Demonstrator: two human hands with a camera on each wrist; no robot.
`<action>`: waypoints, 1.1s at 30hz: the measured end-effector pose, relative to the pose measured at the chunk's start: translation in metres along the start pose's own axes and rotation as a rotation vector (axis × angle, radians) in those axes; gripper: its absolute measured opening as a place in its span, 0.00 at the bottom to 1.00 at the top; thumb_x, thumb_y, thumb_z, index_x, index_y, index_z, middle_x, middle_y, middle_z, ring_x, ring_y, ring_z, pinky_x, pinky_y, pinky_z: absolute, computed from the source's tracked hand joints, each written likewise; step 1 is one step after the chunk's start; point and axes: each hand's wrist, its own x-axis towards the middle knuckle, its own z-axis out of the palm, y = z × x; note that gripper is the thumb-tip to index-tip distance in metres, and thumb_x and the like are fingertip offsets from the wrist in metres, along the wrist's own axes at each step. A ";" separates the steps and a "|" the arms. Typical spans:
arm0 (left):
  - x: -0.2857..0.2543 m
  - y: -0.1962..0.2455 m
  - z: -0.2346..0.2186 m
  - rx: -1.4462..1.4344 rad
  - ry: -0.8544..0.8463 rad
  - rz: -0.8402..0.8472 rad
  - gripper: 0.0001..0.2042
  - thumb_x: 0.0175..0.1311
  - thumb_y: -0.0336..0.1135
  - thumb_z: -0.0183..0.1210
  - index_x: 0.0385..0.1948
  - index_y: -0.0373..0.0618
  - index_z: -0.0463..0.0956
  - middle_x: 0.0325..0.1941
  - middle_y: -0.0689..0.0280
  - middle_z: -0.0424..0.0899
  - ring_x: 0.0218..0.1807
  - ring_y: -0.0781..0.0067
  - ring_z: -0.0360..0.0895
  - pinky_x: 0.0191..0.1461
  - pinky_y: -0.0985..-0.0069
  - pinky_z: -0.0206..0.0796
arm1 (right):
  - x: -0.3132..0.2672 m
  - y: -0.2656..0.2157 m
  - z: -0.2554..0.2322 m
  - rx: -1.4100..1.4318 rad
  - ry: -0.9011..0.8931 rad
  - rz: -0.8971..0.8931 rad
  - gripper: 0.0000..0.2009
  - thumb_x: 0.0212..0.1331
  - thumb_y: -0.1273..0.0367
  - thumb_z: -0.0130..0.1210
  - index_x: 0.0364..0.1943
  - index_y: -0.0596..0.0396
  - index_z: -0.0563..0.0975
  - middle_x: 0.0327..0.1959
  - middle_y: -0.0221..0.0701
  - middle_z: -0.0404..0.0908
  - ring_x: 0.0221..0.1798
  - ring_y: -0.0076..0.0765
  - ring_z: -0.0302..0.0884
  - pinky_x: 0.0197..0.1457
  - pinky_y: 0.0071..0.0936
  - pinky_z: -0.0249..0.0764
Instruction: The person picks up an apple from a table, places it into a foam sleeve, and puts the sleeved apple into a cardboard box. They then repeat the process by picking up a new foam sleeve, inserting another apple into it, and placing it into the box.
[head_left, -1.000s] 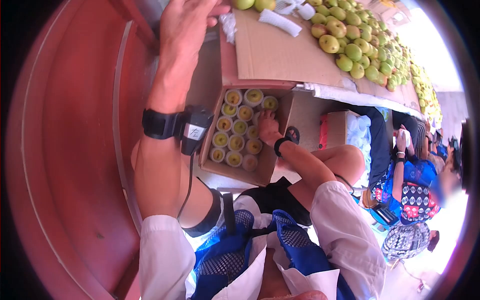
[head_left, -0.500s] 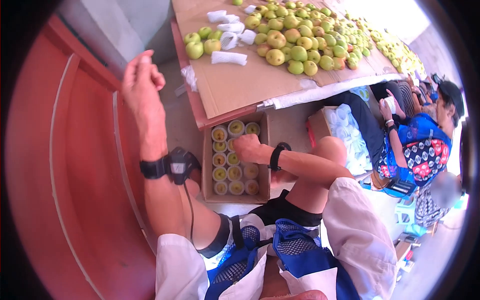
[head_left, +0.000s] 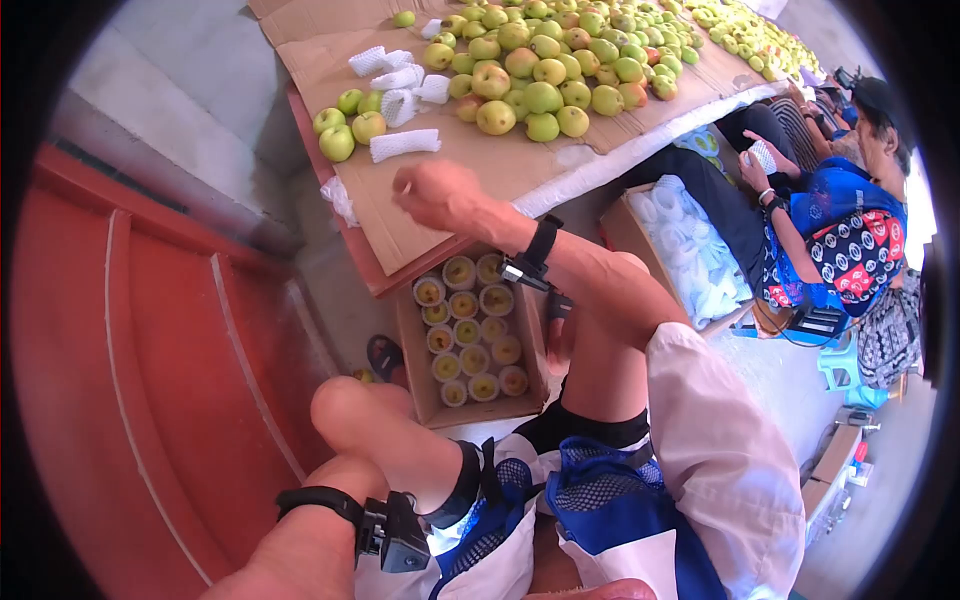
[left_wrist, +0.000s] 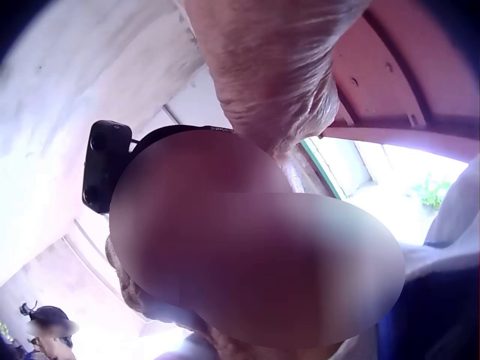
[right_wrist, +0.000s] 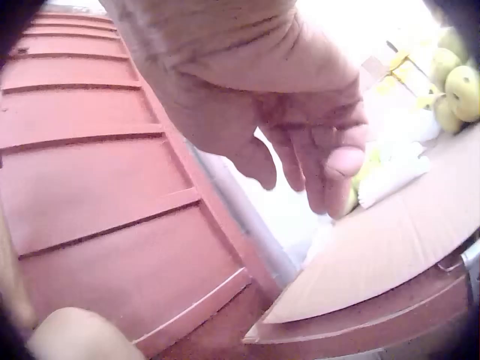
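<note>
My right hand [head_left: 440,195] is over the near edge of the cardboard-covered table, its fingers loosely curled and nothing in them. Close ahead of it lies a white foam net sleeve [head_left: 404,145], beside a small group of green apples [head_left: 338,142]. Below stands a carton [head_left: 418,375] with rows of apples in foam nets [head_left: 466,332]. In the left wrist view, my left hand [left_wrist: 277,60] is raised against my blurred head, where a black camera [left_wrist: 105,165] shows; its fingers are hidden.
A large heap of apples [head_left: 545,95] covers the table's far part. On the right, a box of foam sleeves [head_left: 690,250] stands near a seated person [head_left: 850,200] holding a foam-netted thing. A red panelled door or wall [head_left: 150,380] rises on the left.
My right hand has left the apples in the carton and moved up over the cardboard. My left hand has come back from beside the table toward my head. The view has shifted.
</note>
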 end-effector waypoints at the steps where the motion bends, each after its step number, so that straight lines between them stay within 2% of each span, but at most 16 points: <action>1: -0.001 0.001 -0.002 0.027 -0.006 -0.001 0.26 0.69 0.25 0.47 0.69 0.33 0.58 0.76 0.54 0.59 0.78 0.60 0.54 0.75 0.64 0.49 | 0.011 0.010 0.000 -0.004 0.072 0.022 0.13 0.60 0.62 0.56 0.45 0.49 0.84 0.39 0.41 0.87 0.44 0.50 0.85 0.49 0.43 0.80; 5: -0.003 0.002 -0.006 0.092 -0.032 -0.031 0.25 0.70 0.26 0.46 0.69 0.32 0.58 0.75 0.55 0.60 0.76 0.61 0.55 0.75 0.65 0.50 | 0.041 0.045 -0.002 0.070 0.330 0.119 0.14 0.61 0.63 0.55 0.47 0.50 0.84 0.41 0.40 0.88 0.45 0.51 0.85 0.50 0.43 0.79; 6: -0.003 0.002 -0.007 0.107 -0.036 -0.030 0.25 0.70 0.26 0.46 0.69 0.32 0.58 0.74 0.55 0.61 0.76 0.61 0.55 0.74 0.65 0.50 | 0.049 0.047 -0.006 0.016 0.366 0.172 0.14 0.61 0.64 0.54 0.47 0.50 0.84 0.42 0.39 0.88 0.47 0.50 0.85 0.51 0.43 0.79; 9: -0.004 0.000 -0.008 0.126 -0.043 -0.039 0.24 0.71 0.27 0.45 0.69 0.32 0.59 0.73 0.55 0.62 0.75 0.62 0.56 0.74 0.65 0.50 | 0.064 0.065 -0.006 0.011 0.409 0.162 0.14 0.61 0.64 0.54 0.47 0.50 0.84 0.43 0.40 0.88 0.48 0.50 0.85 0.52 0.43 0.78; 13: -0.007 -0.005 -0.011 0.146 -0.062 -0.054 0.23 0.72 0.27 0.45 0.68 0.32 0.59 0.72 0.55 0.63 0.73 0.63 0.58 0.74 0.66 0.51 | 0.083 0.073 0.010 -0.002 0.429 0.125 0.15 0.57 0.68 0.53 0.47 0.51 0.83 0.48 0.43 0.84 0.53 0.52 0.81 0.56 0.45 0.77; 16: -0.009 -0.009 -0.013 0.150 -0.059 -0.062 0.23 0.73 0.28 0.44 0.68 0.31 0.60 0.71 0.56 0.64 0.72 0.64 0.59 0.73 0.66 0.51 | 0.092 0.074 0.023 -0.124 0.394 0.086 0.17 0.58 0.66 0.57 0.52 0.49 0.81 0.54 0.38 0.81 0.59 0.48 0.77 0.61 0.43 0.75; 20: -0.012 -0.014 -0.020 0.158 -0.054 -0.071 0.22 0.74 0.28 0.44 0.68 0.31 0.60 0.70 0.56 0.66 0.71 0.65 0.60 0.73 0.67 0.51 | 0.102 0.077 0.045 -0.187 0.432 -0.013 0.16 0.54 0.71 0.54 0.49 0.54 0.80 0.52 0.41 0.79 0.59 0.53 0.74 0.58 0.47 0.75; 29: -0.016 -0.021 -0.028 0.178 -0.059 -0.085 0.21 0.77 0.30 0.42 0.67 0.30 0.61 0.67 0.57 0.69 0.67 0.67 0.63 0.72 0.69 0.52 | 0.113 0.079 0.069 -0.229 0.418 -0.010 0.14 0.53 0.72 0.53 0.44 0.53 0.83 0.46 0.42 0.82 0.54 0.53 0.77 0.53 0.48 0.76; 33: -0.015 -0.020 -0.033 0.181 -0.053 -0.081 0.20 0.78 0.30 0.41 0.67 0.30 0.62 0.65 0.57 0.71 0.66 0.68 0.64 0.71 0.69 0.53 | 0.110 0.071 0.066 -0.237 0.341 0.036 0.13 0.52 0.71 0.53 0.41 0.54 0.84 0.45 0.43 0.82 0.52 0.54 0.78 0.52 0.48 0.77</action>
